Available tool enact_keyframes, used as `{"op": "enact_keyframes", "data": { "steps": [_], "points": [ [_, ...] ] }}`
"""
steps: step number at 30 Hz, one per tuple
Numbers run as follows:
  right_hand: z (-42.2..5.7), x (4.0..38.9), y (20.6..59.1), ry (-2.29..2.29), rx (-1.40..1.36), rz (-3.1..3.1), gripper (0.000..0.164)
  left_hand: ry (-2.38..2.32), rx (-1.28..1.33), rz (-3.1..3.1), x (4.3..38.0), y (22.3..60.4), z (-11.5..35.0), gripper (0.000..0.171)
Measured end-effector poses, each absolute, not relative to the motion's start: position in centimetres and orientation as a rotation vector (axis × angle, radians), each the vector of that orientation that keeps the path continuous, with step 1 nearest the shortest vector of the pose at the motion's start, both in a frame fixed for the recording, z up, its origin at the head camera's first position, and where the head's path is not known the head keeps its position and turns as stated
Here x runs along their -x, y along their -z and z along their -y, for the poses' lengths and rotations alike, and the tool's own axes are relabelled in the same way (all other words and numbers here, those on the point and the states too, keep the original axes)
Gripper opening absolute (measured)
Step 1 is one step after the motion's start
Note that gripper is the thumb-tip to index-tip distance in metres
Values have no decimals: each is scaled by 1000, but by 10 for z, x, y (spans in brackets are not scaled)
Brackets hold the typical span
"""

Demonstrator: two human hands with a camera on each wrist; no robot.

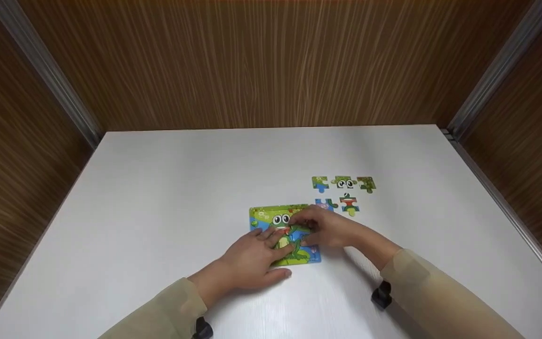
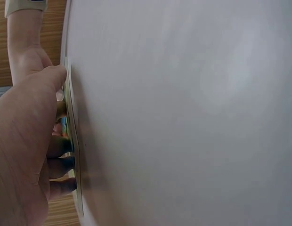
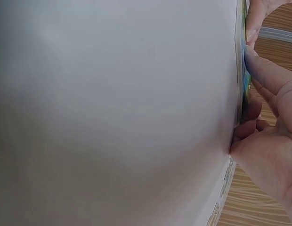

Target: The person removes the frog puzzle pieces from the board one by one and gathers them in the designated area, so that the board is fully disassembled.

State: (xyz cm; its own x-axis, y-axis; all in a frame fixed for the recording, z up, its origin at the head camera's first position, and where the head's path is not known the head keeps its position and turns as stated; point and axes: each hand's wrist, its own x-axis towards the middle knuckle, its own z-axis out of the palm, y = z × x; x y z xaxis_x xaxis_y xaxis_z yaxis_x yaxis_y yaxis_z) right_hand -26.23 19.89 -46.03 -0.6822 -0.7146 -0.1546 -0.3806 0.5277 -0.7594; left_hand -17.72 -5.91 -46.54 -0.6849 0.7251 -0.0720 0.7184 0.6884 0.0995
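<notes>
A puzzle board [image 1: 262,210] with a printed green frog lies on the white table. My left hand [image 1: 252,261] rests on its lower left part, fingers spread and straight over the frog, thumb below the near edge. At the board's right side, my right hand [image 1: 327,228] pinches a puzzle piece [image 1: 302,230] with green and blue print between curled index finger and thumb, low over the board. The fingers partly hide this piece. In the right wrist view the thumb [image 3: 268,73] presses at the board's edge, the other fingers bent under the palm.
Several loose puzzle pieces lie behind the right hand: an eyes piece [image 1: 345,182], a red mouth piece [image 1: 349,204], two corner pieces [image 1: 320,182] and a blue piece [image 1: 323,204] close to the board. Wood-grain panels [image 1: 271,66] enclose the table's back and sides.
</notes>
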Motion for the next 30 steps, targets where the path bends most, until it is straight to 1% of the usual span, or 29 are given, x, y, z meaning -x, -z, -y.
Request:
{"op": "enact_keyframes", "data": {
  "steps": [10,24,30],
  "points": [
    [-196,262,458,977,872,-2317,45,-109,-1203,-2791,177,466,60,64],
    [-200,262,465,1072,925,-2300,47,-105,-1221,-2773,178,467,59,64],
    [-199,265,468,1038,919,-2339,49,-131,-1221,-2770,180,470,59,64]
  ]
}}
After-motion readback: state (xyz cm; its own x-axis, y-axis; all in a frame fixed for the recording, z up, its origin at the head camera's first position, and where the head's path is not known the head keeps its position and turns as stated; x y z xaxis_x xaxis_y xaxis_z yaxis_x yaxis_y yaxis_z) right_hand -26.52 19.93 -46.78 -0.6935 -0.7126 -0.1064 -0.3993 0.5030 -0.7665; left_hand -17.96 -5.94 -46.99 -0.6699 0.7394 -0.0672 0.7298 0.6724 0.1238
